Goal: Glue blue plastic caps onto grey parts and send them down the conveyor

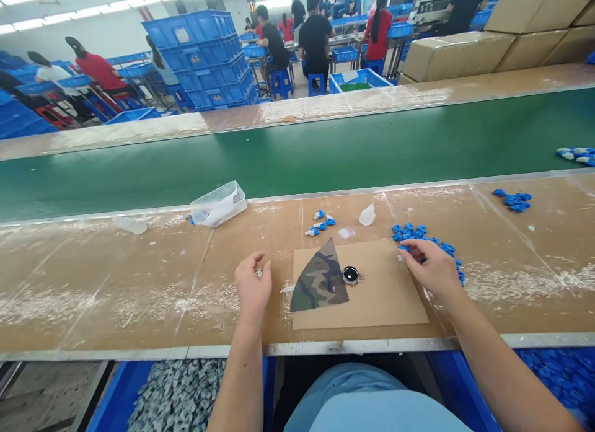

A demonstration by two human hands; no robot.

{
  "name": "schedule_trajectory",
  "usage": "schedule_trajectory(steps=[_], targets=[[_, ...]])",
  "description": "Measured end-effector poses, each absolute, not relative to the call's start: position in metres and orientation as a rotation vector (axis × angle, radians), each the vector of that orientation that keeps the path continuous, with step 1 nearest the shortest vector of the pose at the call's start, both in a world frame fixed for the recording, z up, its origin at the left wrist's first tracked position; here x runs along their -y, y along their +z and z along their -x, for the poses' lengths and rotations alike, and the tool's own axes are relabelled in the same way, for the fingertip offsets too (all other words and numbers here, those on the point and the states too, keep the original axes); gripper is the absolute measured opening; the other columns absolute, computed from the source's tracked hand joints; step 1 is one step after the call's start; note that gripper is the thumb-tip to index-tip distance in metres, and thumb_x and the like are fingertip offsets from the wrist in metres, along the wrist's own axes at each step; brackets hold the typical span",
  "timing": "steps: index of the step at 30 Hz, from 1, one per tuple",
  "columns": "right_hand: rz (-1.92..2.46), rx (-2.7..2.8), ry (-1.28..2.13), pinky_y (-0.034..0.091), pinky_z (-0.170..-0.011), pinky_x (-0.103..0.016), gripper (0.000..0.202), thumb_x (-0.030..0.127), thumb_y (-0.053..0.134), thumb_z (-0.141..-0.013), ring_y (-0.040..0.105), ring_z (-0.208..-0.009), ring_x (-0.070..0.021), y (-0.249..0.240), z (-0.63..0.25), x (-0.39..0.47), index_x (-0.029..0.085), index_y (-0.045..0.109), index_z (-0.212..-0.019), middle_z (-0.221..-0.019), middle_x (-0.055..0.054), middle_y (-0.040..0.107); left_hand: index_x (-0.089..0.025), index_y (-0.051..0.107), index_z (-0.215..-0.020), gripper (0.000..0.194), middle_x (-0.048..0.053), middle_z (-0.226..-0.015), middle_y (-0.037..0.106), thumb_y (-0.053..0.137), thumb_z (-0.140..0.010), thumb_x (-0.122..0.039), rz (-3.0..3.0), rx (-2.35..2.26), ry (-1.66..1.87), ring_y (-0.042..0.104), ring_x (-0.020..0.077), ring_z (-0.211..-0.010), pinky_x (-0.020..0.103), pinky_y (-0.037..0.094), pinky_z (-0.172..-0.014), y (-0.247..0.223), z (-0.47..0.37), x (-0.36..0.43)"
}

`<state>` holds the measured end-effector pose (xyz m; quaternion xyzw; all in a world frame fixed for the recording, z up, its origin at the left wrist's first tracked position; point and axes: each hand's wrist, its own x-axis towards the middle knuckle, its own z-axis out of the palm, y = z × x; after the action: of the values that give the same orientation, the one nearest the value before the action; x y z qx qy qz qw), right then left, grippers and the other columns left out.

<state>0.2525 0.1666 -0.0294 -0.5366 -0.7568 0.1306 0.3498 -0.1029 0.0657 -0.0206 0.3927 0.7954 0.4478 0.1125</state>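
Observation:
My left hand (251,286) hovers over the bench left of the cardboard sheet (385,295), its fingers curled round a small pale piece that I cannot make out well. At the sheet's upper right corner, my right hand (430,268) has thumb and forefinger pinched at a small blue part, beside a pile of blue parts (409,230). On the sheet lie a camouflage-patterned fan-shaped piece (320,280) and a small round black-faced object with a metal rim (350,275). Several blue-and-white pieces (320,224) lie beyond the sheet.
A clear plastic box (219,204) sits by the green belt (297,153). A whitish translucent piece (367,215) and more blue parts (514,201) lie on the bench. Below its edge are bins of grey parts (174,395) and blue parts (558,376). People work beyond stacked crates (199,60).

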Motion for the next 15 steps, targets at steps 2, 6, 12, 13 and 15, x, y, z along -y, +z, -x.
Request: schedule_trajectory(steps=[2, 6, 12, 13, 15], targets=[[1.366, 1.858, 0.526, 0.053, -0.062, -0.033, 0.022, 0.040, 0.058, -0.082, 0.063, -0.063, -0.0187, -0.027, -0.246, -0.162, 0.021, 0.068, -0.089, -0.079, -0.006, 0.069, -0.020, 0.065, -0.084, 0.022, 0.011, -0.091, 0.070, 0.059, -0.067, -0.033, -1.252, -2.522, 1.091, 0.062, 0.0295, -0.092, 0.049, 0.043, -0.091, -0.022, 0.120, -0.051], [1.267, 1.720, 0.862, 0.056, -0.071, -0.035, 0.030, 0.046, 0.065, -0.076, 0.067, -0.073, -0.0198, -0.024, -0.229, -0.153, 0.019, 0.070, -0.089, -0.086, -0.008, 0.072, -0.022, 0.065, -0.073, 0.017, 0.009, -0.075, 0.069, 0.054, -0.069, -0.034, -1.350, -2.541, 0.839, 0.063, 0.0284, -0.079, 0.045, 0.046, -0.082, -0.030, 0.132, -0.047], [1.141, 1.518, 1.479, 0.057, -0.077, -0.034, 0.039, 0.046, 0.075, -0.069, 0.069, -0.082, -0.0185, -0.018, -0.210, -0.138, 0.018, 0.070, -0.096, -0.092, -0.008, 0.074, -0.024, 0.064, -0.065, 0.008, 0.010, -0.068, 0.066, 0.056, -0.066, -0.027, -1.527, -2.593, 0.852, 0.058, 0.0297, -0.073, 0.046, 0.044, -0.074, -0.040, 0.122, -0.060], [1.134, 1.496, 1.533, 0.057, -0.078, -0.033, 0.039, 0.044, 0.076, -0.069, 0.070, -0.082, -0.0178, -0.017, -0.207, -0.136, 0.018, 0.070, -0.096, -0.093, -0.008, 0.074, -0.024, 0.064, -0.066, 0.009, 0.010, -0.071, 0.066, 0.055, -0.068, -0.026, -1.549, -2.615, 0.875, 0.057, 0.0299, -0.075, 0.047, 0.044, -0.074, -0.040, 0.120, -0.061], [1.120, 1.490, 1.574, 0.057, -0.080, -0.033, 0.036, 0.043, 0.076, -0.069, 0.070, -0.083, -0.0172, -0.016, -0.204, -0.133, 0.018, 0.071, -0.096, -0.094, -0.007, 0.074, -0.023, 0.065, -0.074, 0.014, 0.012, -0.080, 0.067, 0.052, -0.073, -0.027, -1.577, -2.606, 0.971, 0.058, 0.0303, -0.080, 0.048, 0.044, -0.077, -0.038, 0.114, -0.059]])
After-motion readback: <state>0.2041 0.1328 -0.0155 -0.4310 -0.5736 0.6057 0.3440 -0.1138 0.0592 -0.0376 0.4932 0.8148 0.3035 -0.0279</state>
